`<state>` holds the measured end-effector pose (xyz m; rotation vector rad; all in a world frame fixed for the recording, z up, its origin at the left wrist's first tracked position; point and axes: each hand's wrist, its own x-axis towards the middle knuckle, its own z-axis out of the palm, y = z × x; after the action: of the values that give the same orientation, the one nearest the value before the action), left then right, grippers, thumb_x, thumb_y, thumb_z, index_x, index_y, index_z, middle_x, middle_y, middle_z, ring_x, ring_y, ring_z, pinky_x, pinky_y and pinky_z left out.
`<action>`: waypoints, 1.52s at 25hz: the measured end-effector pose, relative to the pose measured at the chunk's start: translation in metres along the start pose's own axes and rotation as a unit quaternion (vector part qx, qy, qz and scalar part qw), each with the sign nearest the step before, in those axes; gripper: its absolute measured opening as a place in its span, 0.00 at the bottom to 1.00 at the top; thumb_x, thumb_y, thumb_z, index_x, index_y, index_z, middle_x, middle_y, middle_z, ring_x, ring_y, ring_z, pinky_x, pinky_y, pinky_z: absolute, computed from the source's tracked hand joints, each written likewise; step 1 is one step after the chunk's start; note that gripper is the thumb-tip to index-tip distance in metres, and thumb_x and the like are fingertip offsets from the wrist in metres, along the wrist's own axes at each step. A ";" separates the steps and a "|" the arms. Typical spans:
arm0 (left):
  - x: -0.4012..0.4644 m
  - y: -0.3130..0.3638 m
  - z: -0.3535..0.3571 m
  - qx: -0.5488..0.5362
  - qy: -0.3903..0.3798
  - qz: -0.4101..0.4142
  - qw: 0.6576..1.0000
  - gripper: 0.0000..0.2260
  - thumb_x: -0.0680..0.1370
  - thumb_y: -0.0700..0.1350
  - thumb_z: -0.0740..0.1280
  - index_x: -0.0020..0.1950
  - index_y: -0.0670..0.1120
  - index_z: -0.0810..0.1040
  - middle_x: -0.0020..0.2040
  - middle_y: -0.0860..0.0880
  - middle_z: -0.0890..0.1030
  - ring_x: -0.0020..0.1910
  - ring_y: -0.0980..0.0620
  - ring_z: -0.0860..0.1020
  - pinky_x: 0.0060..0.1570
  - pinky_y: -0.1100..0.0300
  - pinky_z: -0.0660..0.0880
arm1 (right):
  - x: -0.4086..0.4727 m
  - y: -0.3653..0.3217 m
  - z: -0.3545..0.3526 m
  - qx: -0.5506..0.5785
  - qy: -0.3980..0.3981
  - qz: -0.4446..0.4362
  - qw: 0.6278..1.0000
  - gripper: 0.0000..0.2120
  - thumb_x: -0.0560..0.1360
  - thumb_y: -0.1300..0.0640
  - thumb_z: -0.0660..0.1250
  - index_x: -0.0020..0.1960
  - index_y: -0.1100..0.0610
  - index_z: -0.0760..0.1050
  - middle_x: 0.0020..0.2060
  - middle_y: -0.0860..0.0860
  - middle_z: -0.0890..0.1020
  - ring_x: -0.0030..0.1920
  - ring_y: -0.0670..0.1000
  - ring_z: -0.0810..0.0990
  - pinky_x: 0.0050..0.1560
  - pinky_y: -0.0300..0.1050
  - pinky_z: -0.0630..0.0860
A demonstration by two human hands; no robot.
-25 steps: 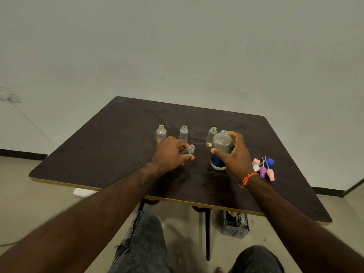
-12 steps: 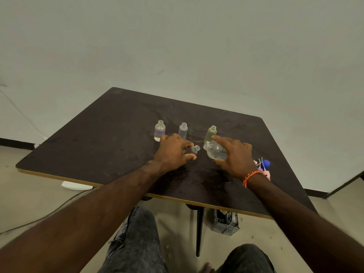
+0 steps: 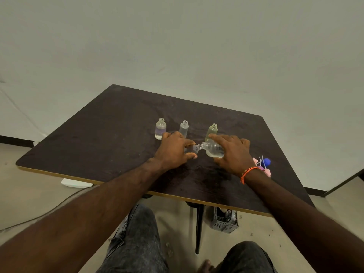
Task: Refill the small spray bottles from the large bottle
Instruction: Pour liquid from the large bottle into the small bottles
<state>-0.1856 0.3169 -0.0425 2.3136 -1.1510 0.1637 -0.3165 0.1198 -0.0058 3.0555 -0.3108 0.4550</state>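
Observation:
My right hand point(image 3: 232, 152) grips the large clear bottle point(image 3: 213, 150), tipped on its side with its neck pointing left. Its mouth meets the mouth of a small clear bottle point(image 3: 195, 148) that my left hand point(image 3: 174, 149) holds tilted toward it; most of that small bottle is hidden by my fingers. Three more small uncapped bottles stand upright behind my hands: one with purplish liquid point(image 3: 160, 128), a clear one point(image 3: 183, 127) and a greenish one point(image 3: 212, 131).
The dark table point(image 3: 110, 138) has a light front edge. A cluster of pink, purple and blue spray caps point(image 3: 264, 164) lies right of my right wrist. Below the table stand a grey perforated box point(image 3: 224, 221) and a table leg point(image 3: 199, 227); my knees are in front.
The large bottle went from upright on the table to tipped leftward, and its mouth has closed in on the small bottle's mouth. My left hand has tilted the small bottle toward it.

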 end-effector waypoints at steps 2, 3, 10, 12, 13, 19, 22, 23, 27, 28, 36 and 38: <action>0.000 0.000 0.000 -0.001 0.002 -0.001 1.000 0.23 0.77 0.62 0.74 0.70 0.55 0.81 0.62 0.50 0.82 0.67 0.51 0.73 0.63 0.52 0.58 | 0.000 0.001 0.001 -0.005 0.003 -0.002 1.000 0.35 0.72 0.44 0.73 0.75 0.39 0.63 0.71 0.46 0.73 0.68 0.54 0.71 0.63 0.57 0.60; 0.000 0.000 -0.001 -0.001 0.004 -0.002 1.000 0.23 0.77 0.62 0.74 0.70 0.55 0.81 0.62 0.50 0.82 0.66 0.51 0.73 0.63 0.52 0.58 | -0.001 0.002 0.001 -0.009 0.005 -0.003 1.000 0.35 0.72 0.44 0.73 0.75 0.39 0.63 0.71 0.45 0.73 0.68 0.54 0.71 0.62 0.57 0.60; 0.001 0.001 -0.001 0.005 -0.002 0.002 1.000 0.24 0.77 0.61 0.74 0.71 0.55 0.81 0.62 0.50 0.81 0.67 0.51 0.73 0.65 0.50 0.60 | -0.001 0.004 0.002 -0.016 0.003 -0.004 1.000 0.35 0.71 0.44 0.73 0.75 0.40 0.64 0.71 0.46 0.74 0.67 0.54 0.71 0.62 0.57 0.60; 0.001 0.002 -0.001 0.011 -0.003 0.006 1.000 0.24 0.77 0.62 0.73 0.71 0.55 0.81 0.62 0.50 0.82 0.67 0.51 0.73 0.65 0.50 0.60 | 0.000 0.004 0.000 -0.014 0.007 -0.005 1.000 0.35 0.71 0.45 0.73 0.75 0.40 0.64 0.70 0.46 0.74 0.67 0.54 0.71 0.62 0.57 0.60; 0.001 0.002 0.000 0.013 -0.003 0.007 1.000 0.24 0.77 0.62 0.73 0.71 0.55 0.81 0.62 0.50 0.82 0.67 0.50 0.73 0.65 0.51 0.60 | 0.000 0.004 -0.001 -0.014 0.007 -0.005 1.000 0.36 0.71 0.45 0.73 0.75 0.40 0.64 0.70 0.47 0.74 0.67 0.54 0.71 0.62 0.57 0.60; 0.002 0.002 0.002 0.010 -0.010 0.005 1.000 0.25 0.78 0.62 0.73 0.72 0.55 0.80 0.64 0.50 0.81 0.68 0.51 0.72 0.65 0.52 0.59 | 0.001 0.004 -0.004 -0.031 0.007 -0.014 0.999 0.36 0.71 0.45 0.73 0.76 0.40 0.63 0.71 0.47 0.74 0.68 0.55 0.70 0.64 0.59 0.60; 0.003 0.002 0.002 0.014 -0.014 0.003 1.000 0.25 0.78 0.62 0.72 0.72 0.55 0.79 0.65 0.49 0.81 0.68 0.50 0.71 0.65 0.51 0.59 | 0.000 0.005 -0.006 -0.034 0.006 -0.015 0.999 0.36 0.71 0.45 0.74 0.76 0.41 0.63 0.71 0.47 0.74 0.68 0.55 0.70 0.65 0.60 0.61; 0.003 0.002 0.002 0.016 -0.014 0.003 1.000 0.25 0.78 0.62 0.72 0.72 0.55 0.79 0.65 0.49 0.81 0.68 0.50 0.72 0.65 0.51 0.59 | 0.000 0.005 -0.006 -0.035 0.005 -0.015 0.999 0.37 0.71 0.45 0.74 0.76 0.41 0.63 0.71 0.47 0.74 0.68 0.55 0.70 0.65 0.60 0.61; 0.003 0.002 0.002 0.011 -0.011 0.002 1.000 0.25 0.78 0.62 0.73 0.72 0.55 0.79 0.64 0.50 0.81 0.68 0.51 0.72 0.65 0.52 0.59 | 0.000 0.006 -0.007 -0.044 0.014 -0.016 0.999 0.36 0.70 0.45 0.74 0.75 0.40 0.64 0.69 0.47 0.75 0.67 0.55 0.71 0.62 0.59 0.61; 0.003 0.002 0.002 0.010 -0.009 0.003 1.000 0.25 0.78 0.62 0.73 0.72 0.55 0.79 0.64 0.50 0.81 0.68 0.51 0.72 0.65 0.52 0.59 | -0.001 0.007 -0.008 -0.047 0.017 -0.016 0.999 0.36 0.70 0.46 0.74 0.75 0.40 0.64 0.69 0.46 0.75 0.66 0.55 0.71 0.62 0.58 0.61; 0.004 0.002 0.002 0.019 -0.015 0.002 1.000 0.25 0.77 0.62 0.73 0.72 0.55 0.79 0.64 0.50 0.81 0.68 0.51 0.72 0.67 0.50 0.60 | 0.001 0.009 -0.010 -0.057 0.018 -0.018 0.998 0.36 0.69 0.45 0.73 0.74 0.40 0.65 0.68 0.46 0.76 0.64 0.54 0.72 0.60 0.58 0.61; 0.003 0.002 0.002 0.019 -0.013 0.003 1.000 0.25 0.77 0.62 0.73 0.72 0.55 0.79 0.64 0.50 0.81 0.68 0.51 0.72 0.67 0.50 0.60 | 0.001 0.009 -0.011 -0.058 0.020 -0.019 0.998 0.36 0.69 0.46 0.74 0.75 0.41 0.65 0.67 0.46 0.76 0.64 0.54 0.72 0.60 0.58 0.61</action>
<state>-0.1853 0.3128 -0.0423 2.3528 -1.1770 0.1581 -0.3200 0.1114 0.0050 2.9301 -0.2685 0.4783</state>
